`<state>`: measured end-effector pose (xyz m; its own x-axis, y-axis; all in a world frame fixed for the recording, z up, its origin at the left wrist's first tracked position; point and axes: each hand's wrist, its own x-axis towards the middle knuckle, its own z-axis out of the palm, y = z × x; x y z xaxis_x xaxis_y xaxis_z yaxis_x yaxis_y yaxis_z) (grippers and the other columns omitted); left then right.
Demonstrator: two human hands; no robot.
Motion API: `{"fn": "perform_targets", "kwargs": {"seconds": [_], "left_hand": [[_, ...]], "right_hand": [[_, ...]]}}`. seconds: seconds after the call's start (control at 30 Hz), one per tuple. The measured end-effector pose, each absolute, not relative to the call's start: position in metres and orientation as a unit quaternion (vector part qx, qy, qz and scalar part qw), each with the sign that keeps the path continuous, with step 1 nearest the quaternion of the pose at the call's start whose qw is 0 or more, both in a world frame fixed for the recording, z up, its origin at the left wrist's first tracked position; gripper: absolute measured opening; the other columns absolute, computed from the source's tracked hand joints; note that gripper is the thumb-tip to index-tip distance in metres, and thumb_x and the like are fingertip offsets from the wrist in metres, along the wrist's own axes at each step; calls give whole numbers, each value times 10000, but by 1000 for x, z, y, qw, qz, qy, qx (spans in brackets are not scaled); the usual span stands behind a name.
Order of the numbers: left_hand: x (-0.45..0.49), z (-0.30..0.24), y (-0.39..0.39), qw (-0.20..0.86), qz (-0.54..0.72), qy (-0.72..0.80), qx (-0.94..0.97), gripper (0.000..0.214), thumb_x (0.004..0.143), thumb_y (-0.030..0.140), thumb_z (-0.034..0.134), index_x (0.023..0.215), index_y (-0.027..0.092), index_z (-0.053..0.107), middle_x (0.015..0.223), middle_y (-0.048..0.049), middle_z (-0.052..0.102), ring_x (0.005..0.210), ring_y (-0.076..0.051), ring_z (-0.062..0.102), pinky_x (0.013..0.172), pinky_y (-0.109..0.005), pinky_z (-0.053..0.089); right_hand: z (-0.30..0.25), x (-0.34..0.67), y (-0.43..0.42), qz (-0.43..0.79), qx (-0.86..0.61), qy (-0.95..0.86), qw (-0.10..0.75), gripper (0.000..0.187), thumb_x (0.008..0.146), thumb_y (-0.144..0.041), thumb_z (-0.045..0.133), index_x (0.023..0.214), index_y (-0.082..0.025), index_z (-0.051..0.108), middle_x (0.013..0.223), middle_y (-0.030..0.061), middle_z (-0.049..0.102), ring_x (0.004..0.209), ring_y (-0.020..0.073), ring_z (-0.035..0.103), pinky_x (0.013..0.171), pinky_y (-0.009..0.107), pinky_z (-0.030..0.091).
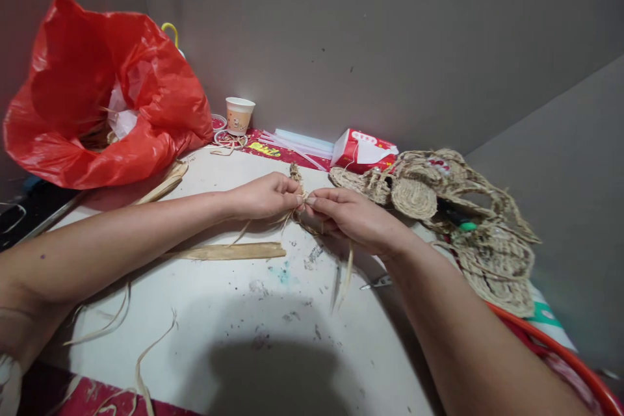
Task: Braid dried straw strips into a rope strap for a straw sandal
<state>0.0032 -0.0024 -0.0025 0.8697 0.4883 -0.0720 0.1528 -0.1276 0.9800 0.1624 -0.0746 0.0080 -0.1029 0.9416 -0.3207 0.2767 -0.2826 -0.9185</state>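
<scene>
Fraying thin tan straw braid (295,174).

Rear wall (390,26): plain grey-brown, matt, with a few dark specks. It spans the full width beyond the grip.
Side wall (575,156): same finish, right of the grip. It meets the rear wall along a slanting corner line.
Table (219,318): white top, stained and scuffed, directly under the grip.
Lighting: walls evenly lit. A soft dark shadow (273,377) lies on the table, nearer than the grip.
</scene>
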Motion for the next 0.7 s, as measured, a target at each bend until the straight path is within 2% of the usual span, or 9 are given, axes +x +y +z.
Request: {"fn": "perform_targets", "kwargs": {"seconds": [0.1,0.2,0.37,0.47,0.6,0.7], "left_hand": [[4,-3,-1,560,140,201,792,175,837,170,450,779,101,600,643,11,549,554,-66,444,546,-190,330],[3,-5,1,520,144,194,819,194,833,171,446,837,99,627,695,0,573,614,-83,468,598,-205,352],[2,-9,2,563,152,204,786,187,830,190,461,765,100,611,615,22,501,535,-61,385,531,-195,306],[2,-8,1,584,158,218,766,177,819,193,492,731,96,611,578,24,484,499,-52,364,486,-188,273],[0,-2,-2,642,134,254,710,181,830,225,519,696,118,576,420,76,327,363,-37,231,383,-198,135],[0,1,-3,696,121,259,659,210,831,240,538,644,148,520,396,78,311,328,-34,226,358,-195,123]], "right_hand": [[9,162,-74,574,-596,-460,322,208,766,-264,520,584,-179,467,459,-87,288,373,42,177,355,191,99],[10,163,-74,606,-581,-434,327,169,759,-256,536,618,-165,515,475,-93,269,375,34,143,353,182,64],[9,164,-73,594,-577,-456,327,153,775,-270,548,691,-148,589,476,-90,277,384,40,167,355,183,81],[8,163,-74,563,-592,-480,319,160,776,-275,548,682,-150,583,459,-88,295,379,44,188,357,193,95],[7,164,-76,550,-580,-510,318,217,777,-360,571,705,-155,564,469,-90,331,391,44,211,373,197,114],[8,168,-77,535,-571,-533,321,272,755,-431,609,727,-169,537,498,-85,379,409,49,260,387,202,140]]}}
